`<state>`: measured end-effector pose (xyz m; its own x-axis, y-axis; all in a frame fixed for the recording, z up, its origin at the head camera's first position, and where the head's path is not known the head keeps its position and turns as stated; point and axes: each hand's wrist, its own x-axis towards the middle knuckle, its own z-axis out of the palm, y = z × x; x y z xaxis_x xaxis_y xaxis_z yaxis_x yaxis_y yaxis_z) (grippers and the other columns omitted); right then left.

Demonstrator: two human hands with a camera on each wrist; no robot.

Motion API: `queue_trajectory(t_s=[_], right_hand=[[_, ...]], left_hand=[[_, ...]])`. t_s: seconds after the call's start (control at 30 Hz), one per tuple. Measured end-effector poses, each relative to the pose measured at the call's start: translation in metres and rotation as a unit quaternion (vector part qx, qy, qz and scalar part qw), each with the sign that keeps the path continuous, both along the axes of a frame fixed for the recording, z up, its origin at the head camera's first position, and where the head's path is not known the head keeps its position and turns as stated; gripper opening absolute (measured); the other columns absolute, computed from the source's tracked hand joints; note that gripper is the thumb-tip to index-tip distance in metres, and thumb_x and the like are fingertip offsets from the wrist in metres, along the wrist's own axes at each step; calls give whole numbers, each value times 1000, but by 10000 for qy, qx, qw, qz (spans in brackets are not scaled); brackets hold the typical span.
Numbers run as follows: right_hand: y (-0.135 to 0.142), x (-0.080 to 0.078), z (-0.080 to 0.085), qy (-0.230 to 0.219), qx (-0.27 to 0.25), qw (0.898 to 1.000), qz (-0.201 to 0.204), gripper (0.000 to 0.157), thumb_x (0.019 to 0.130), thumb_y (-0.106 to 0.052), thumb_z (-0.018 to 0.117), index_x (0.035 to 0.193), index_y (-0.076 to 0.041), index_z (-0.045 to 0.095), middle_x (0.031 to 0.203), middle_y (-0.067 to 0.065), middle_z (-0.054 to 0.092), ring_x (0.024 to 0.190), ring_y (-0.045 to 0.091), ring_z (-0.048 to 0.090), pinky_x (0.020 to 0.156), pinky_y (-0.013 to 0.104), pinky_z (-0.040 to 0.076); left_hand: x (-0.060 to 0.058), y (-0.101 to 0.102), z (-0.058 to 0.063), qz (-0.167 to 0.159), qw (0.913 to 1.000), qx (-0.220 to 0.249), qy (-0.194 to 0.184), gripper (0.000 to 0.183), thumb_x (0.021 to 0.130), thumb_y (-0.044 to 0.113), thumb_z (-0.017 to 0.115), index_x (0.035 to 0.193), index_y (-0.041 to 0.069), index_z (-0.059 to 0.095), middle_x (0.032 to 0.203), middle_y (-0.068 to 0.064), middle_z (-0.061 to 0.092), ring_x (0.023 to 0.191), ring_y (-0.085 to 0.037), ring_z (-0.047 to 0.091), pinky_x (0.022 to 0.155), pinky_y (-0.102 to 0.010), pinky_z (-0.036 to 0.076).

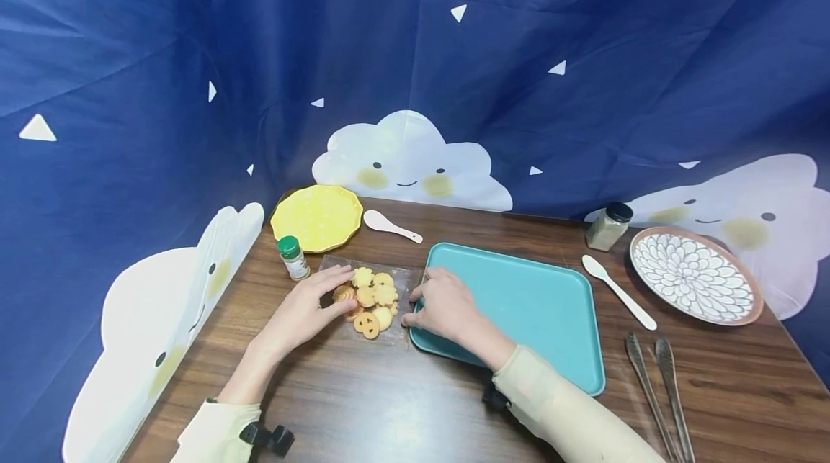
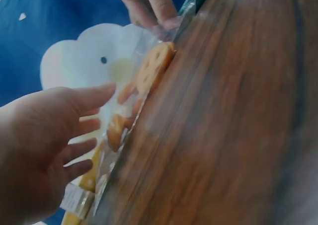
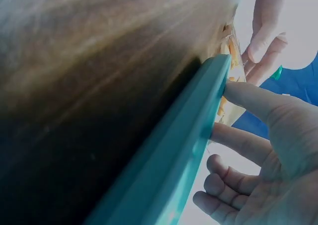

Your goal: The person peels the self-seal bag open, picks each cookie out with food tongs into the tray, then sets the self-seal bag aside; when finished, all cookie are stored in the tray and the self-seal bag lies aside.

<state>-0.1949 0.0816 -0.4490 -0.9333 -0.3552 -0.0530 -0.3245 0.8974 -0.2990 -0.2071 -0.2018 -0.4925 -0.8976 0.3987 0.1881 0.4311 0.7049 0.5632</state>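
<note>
Several small cookies [image 1: 367, 325] of different shapes lie grouped on a clear plastic bag or film [image 1: 333, 263] on the table. Along their left side is my left hand [image 1: 310, 312], thumb and fingers spread around that edge, holding nothing. My right hand [image 1: 450, 304] reaches over the left rim of a teal tray [image 1: 519, 304]. Its thumb and index finger stand apart at the tray's rim and the plastic's right edge. In the left wrist view the cookies [image 2: 154, 66] show edge-on beneath the plastic, with right fingertips right at its far end.
A green-capped shaker [image 1: 294, 259], yellow plate [image 1: 316, 218] and white soup spoon [image 1: 392, 226] are behind on the left. To the tray's right are a black-capped jar [image 1: 609, 227], white spoon [image 1: 619, 292], petal-patterned plate [image 1: 697, 276] and metal tongs [image 1: 671, 384].
</note>
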Motion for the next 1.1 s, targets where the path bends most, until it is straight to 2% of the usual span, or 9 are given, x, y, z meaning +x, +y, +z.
queue_trajectory(t_s=[0.17,0.37,0.5,0.57,0.63,0.8,0.9,1.1], right_hand=[[2,1,0,-93,-151,9998,-34,41,76,-51,84,105,-22,81,137,13,65,145,32,46,125,46,30],[3,2,-3,-183,-246,9995,-72,43,77,-52,83,108,-23,80,142,13,62,148,34,42,125,48,29],[3,2,-1,-185,-314,9992,-176,44,76,-51,84,110,-23,80,142,13,61,147,37,43,123,51,33],[4,2,0,-167,-275,9993,-201,44,76,-52,84,110,-24,79,137,10,64,142,37,47,119,50,37],[4,3,-1,-122,-226,9995,-175,44,76,-53,83,109,-24,80,126,6,66,132,33,54,113,48,43],[5,3,-2,-38,-220,9997,-137,44,76,-53,83,109,-25,80,109,0,63,110,24,58,100,44,48],[5,3,-3,-21,-229,9996,-149,44,76,-53,84,110,-25,80,107,-1,63,109,23,57,103,44,47],[6,3,-5,5,-225,9997,-114,44,76,-52,84,110,-24,79,107,0,64,110,23,58,110,45,44]], left_hand=[[-14,-1,-9,-81,9993,350,85,38,89,42,76,123,26,73,144,1,63,142,-26,52,116,-50,42],[-18,-7,-17,95,9958,910,-87,27,84,41,80,109,31,79,137,3,68,138,-23,57,115,-44,43],[-19,-8,-16,107,9899,1395,-205,25,85,41,80,106,29,80,134,4,70,137,-19,58,113,-21,43],[-19,-8,-14,105,9870,1574,-304,24,86,40,79,105,28,81,134,5,70,137,-17,58,110,-10,38],[-18,-8,-13,122,9845,1719,-330,22,87,38,79,105,25,81,133,3,71,137,-19,58,107,-5,36],[-15,-6,-11,180,9785,2033,-298,22,88,33,79,106,21,80,130,2,72,136,-20,59,106,-6,39],[-14,-4,-9,126,9750,2202,-268,23,89,31,78,108,18,80,130,1,72,134,-20,60,107,-8,40],[-13,-2,-10,130,9749,2219,-105,21,90,27,77,107,16,80,128,0,73,130,-20,63,107,-9,42]])
